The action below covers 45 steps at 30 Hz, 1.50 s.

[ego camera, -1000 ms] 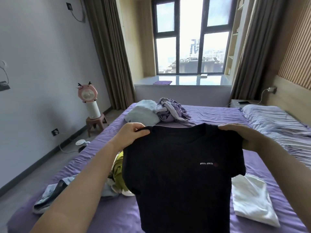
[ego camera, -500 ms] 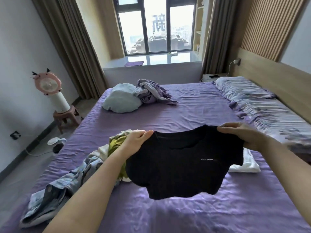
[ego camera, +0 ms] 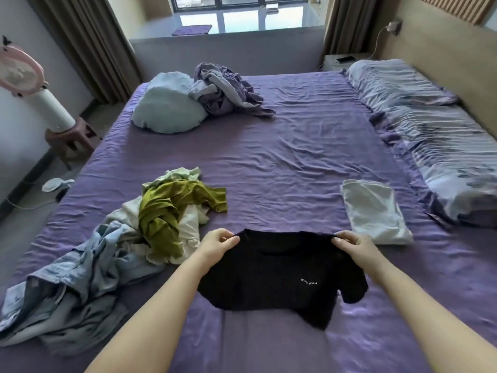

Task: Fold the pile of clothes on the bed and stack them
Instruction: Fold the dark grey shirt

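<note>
Head view looks down on the bed [ego camera: 295, 157], where the left hand [ego camera: 217, 244] and right hand [ego camera: 355, 247] each pinch a shoulder of the black T-shirt [ego camera: 274, 281], fingers [ego camera: 232, 239] curled into the cloth. Its body lies on the sheet, the lower hem rumpled. Folded like that, creases would likely get pressed in. The unfolded pile [ego camera: 161, 219] sits just left; a sleeve swung wide could snag it. One white folded piece [ego camera: 373, 211] waits to the right.
</note>
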Each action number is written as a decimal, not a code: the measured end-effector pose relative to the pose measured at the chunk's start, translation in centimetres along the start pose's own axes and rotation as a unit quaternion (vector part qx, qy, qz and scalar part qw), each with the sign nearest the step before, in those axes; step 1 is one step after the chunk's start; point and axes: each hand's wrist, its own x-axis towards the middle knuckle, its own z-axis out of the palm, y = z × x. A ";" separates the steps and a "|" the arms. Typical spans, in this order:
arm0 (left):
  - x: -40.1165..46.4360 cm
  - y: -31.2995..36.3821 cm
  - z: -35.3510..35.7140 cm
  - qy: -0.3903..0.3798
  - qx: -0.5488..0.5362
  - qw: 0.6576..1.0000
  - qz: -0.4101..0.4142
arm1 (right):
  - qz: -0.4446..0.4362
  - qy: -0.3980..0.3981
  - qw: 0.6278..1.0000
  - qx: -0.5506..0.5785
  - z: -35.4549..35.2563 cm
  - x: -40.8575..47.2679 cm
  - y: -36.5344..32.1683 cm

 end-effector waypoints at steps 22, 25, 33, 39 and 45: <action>18.7 -5.5 5.4 0.092 0.166 0.977 -0.096 | 0.029 0.021 0.970 -0.239 4.6 21.9 8.3; 22.5 -5.6 5.0 0.094 0.207 0.971 -0.066 | -0.001 0.043 0.967 -0.251 4.2 25.6 6.9; 31.7 -5.5 5.5 0.126 0.269 0.953 -0.049 | -0.019 0.100 0.962 -0.255 5.0 34.7 5.2; 35.9 -4.9 7.1 0.161 0.322 0.930 -0.077 | 0.008 0.101 0.965 -0.242 5.8 38.6 6.5; 34.8 -4.1 13.0 0.094 0.363 0.924 0.073 | 0.051 0.015 0.972 -0.227 4.1 37.0 9.4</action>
